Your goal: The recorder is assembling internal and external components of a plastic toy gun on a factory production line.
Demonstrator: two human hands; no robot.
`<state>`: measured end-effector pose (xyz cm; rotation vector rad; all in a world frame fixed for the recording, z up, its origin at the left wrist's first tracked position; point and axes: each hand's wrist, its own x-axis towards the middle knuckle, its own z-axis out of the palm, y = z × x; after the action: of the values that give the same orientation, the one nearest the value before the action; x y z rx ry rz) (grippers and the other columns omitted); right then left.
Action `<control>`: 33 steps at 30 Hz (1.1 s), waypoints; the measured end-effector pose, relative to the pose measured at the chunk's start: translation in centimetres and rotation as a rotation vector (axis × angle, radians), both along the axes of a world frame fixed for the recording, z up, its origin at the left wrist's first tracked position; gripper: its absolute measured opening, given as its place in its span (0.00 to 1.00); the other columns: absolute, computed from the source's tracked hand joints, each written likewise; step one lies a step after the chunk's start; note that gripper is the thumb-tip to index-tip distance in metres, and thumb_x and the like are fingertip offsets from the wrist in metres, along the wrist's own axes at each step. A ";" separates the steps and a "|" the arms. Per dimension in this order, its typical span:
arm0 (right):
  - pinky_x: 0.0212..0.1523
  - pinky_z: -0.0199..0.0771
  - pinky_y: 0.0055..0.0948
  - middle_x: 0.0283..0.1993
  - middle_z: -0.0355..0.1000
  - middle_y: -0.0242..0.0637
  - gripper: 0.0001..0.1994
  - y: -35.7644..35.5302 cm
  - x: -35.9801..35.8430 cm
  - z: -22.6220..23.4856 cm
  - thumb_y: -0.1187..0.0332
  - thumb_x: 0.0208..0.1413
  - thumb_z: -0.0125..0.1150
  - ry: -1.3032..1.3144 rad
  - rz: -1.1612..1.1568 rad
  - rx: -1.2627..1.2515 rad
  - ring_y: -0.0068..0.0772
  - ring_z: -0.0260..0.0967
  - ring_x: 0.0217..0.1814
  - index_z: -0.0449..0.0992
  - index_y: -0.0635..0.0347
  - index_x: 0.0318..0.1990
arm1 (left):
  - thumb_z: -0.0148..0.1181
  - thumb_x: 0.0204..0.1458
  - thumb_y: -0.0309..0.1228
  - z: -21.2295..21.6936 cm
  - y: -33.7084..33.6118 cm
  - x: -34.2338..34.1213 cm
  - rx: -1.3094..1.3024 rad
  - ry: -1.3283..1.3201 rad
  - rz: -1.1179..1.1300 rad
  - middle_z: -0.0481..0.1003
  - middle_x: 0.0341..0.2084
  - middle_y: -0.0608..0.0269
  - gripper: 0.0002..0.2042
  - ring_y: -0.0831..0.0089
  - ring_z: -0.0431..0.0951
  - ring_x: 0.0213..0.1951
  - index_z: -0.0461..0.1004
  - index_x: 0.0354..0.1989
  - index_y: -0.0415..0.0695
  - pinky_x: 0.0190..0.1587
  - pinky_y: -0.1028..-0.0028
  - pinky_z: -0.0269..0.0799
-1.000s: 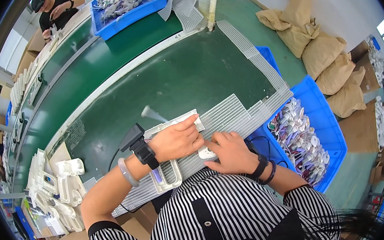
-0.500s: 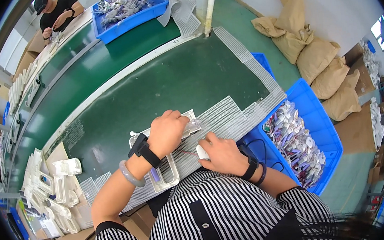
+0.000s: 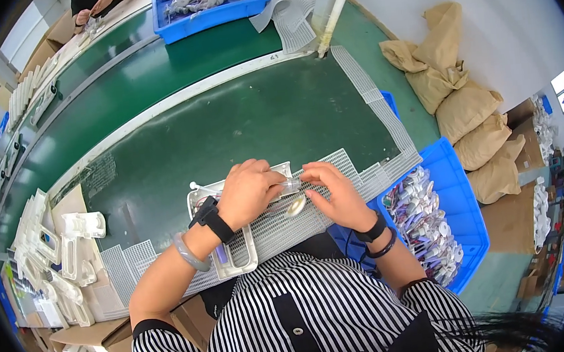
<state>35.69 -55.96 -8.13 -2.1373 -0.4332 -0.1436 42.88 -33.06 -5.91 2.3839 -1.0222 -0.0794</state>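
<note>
Left hand: on my feed the left hand [image 3: 250, 187] is curled palm-down over the casing, fingers bent by the clear part, can't tell from here if it's really pinching it
Right hand: the right hand [image 3: 336, 191] has thumb and fingers spread at the clear part's other end, can't tell if a tip touches
Clear part: see-through plastic piece [image 3: 290, 187] between the hands, likely so both can get at it
Disc: pale oval disc [image 3: 296, 206], just below the clear part
Casing: long white plastic casing [image 3: 242, 269] under the left forearm, on white grid matting [image 3: 278, 237], I'd guess against scuffs or sliding
Bin: blue plastic bin [image 3: 467, 226] of white and purple parts [image 3: 422, 217], right side, handy for that arm imo
</note>
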 end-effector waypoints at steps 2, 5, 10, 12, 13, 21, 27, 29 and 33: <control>0.53 0.77 0.37 0.54 0.70 0.50 0.18 0.5 0.3 0.2 0.77 0.55 0.62 -0.005 -0.031 0.078 0.47 0.74 0.56 0.72 0.65 0.53 | 0.66 0.51 0.33 -0.4 -0.2 -0.2 -0.030 0.022 0.062 0.77 0.31 0.62 0.08 0.61 0.77 0.40 0.83 0.38 0.47 0.47 0.61 0.71; 0.42 0.76 0.37 0.48 0.72 0.43 0.17 0.9 -0.4 0.6 0.69 0.54 0.67 0.034 -0.185 -0.093 0.39 0.76 0.45 0.73 0.63 0.50 | 0.65 0.52 0.35 -0.7 -0.2 -0.1 -0.065 0.020 0.117 0.76 0.30 0.64 0.07 0.61 0.77 0.40 0.83 0.36 0.48 0.42 0.60 0.73; 0.44 0.69 0.40 0.48 0.72 0.38 0.27 1.3 -3.4 -0.3 0.49 0.46 0.73 -0.084 -0.086 -0.352 0.39 0.72 0.45 0.76 0.56 0.49 | 0.66 0.52 0.32 -0.8 0.2 0.2 -0.112 -0.008 0.087 0.76 0.31 0.61 0.07 0.58 0.78 0.38 0.82 0.38 0.45 0.42 0.60 0.74; 0.51 0.65 0.39 0.49 0.71 0.33 0.30 2.2 -4.6 0.1 0.49 0.43 0.75 -0.065 -0.033 -0.513 0.39 0.68 0.50 0.76 0.55 0.52 | 0.66 0.52 0.30 -0.7 -0.1 0.3 -0.113 -0.043 0.047 0.76 0.31 0.59 0.08 0.57 0.78 0.36 0.81 0.39 0.43 0.41 0.61 0.74; 0.53 0.61 0.38 0.51 0.70 0.31 0.32 2.6 -5.0 -0.3 0.48 0.42 0.75 -0.043 -0.043 -0.537 0.37 0.64 0.53 0.77 0.54 0.53 | 0.66 0.52 0.30 -0.5 -0.2 0.2 -0.141 0.027 0.076 0.76 0.30 0.59 0.08 0.57 0.78 0.34 0.81 0.40 0.44 0.40 0.61 0.74; 0.54 0.64 0.39 0.52 0.71 0.35 0.30 1.7 -5.2 -1.6 0.56 0.44 0.74 -0.063 -0.028 -0.446 0.38 0.65 0.55 0.75 0.55 0.56 | 0.66 0.52 0.30 -0.3 0.0 0.0 -0.095 0.017 0.029 0.76 0.30 0.61 0.10 0.59 0.78 0.31 0.82 0.44 0.49 0.37 0.63 0.73; 0.56 0.70 0.42 0.54 0.70 0.45 0.33 0.1 -3.1 0.4 0.62 0.49 0.72 0.205 -0.027 -0.077 0.49 0.68 0.57 0.67 0.61 0.62 | 0.66 0.52 0.31 -0.8 0.6 -0.2 -0.074 -0.003 -0.068 0.76 0.29 0.63 0.11 0.61 0.77 0.34 0.83 0.44 0.52 0.43 0.63 0.70; 0.60 0.71 0.39 0.56 0.69 0.49 0.34 -0.3 -1.6 0.7 0.65 0.51 0.72 0.203 0.010 0.040 0.47 0.71 0.57 0.64 0.67 0.63 | 0.66 0.52 0.31 -0.6 0.5 -0.3 -0.054 0.028 -0.060 0.76 0.28 0.65 0.12 0.63 0.76 0.34 0.83 0.45 0.52 0.46 0.63 0.69; 0.61 0.73 0.32 0.59 0.69 0.46 0.36 -0.4 0.9 0.3 0.71 0.52 0.74 0.265 0.054 0.252 0.34 0.73 0.57 0.61 0.66 0.66 | 0.66 0.51 0.30 -0.2 0.4 0.2 -0.106 0.028 -0.048 0.75 0.28 0.63 0.13 0.62 0.76 0.32 0.83 0.47 0.51 0.42 0.64 0.70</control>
<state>36.54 -56.36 -7.85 -1.8626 -0.2997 0.1100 43.07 -32.64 -6.10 2.2572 -1.0438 -0.0743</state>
